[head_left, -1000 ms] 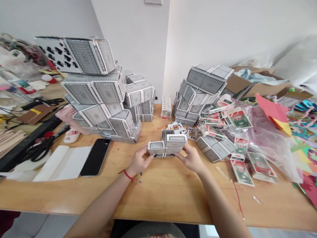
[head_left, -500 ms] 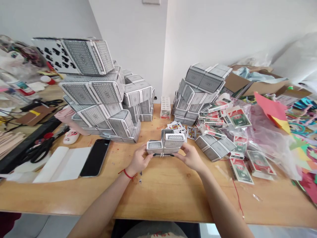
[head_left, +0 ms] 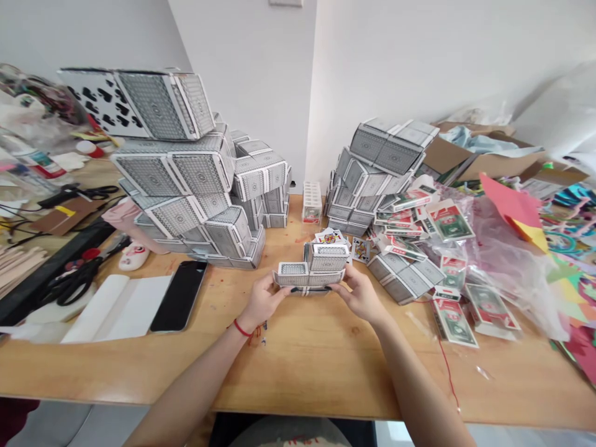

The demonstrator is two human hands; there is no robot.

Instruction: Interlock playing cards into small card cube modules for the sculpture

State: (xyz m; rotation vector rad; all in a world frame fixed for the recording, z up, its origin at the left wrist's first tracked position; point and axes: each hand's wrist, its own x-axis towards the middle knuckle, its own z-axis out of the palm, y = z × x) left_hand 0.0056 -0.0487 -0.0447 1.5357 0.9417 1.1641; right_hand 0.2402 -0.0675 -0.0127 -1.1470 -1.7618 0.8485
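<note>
Between both hands is a small box-shaped block made of folded playing cards (head_left: 321,277), with grey patterned backs outward and a taller part on its right half. My left hand (head_left: 265,299) grips its left end, thumb along the near lower edge. On the right end my right hand (head_left: 357,294) closes in the same way. Just behind the block lie loose face-up playing cards (head_left: 360,249). To the right, close to my right hand, rests another card-built box (head_left: 404,277). Whether the held block touches the table I cannot tell.
A tall stack of card boxes (head_left: 200,174) stands at left, a second stack (head_left: 377,167) at right. Boxed card decks (head_left: 451,220) and plastic wrap lie right. A phone (head_left: 179,297), white paper (head_left: 118,307) and black-handled scissors (head_left: 77,279) lie left.
The block's left end now shows a flap sticking out by my left fingers, and its near face has tilted slightly. Both hands stay at its ends.
</note>
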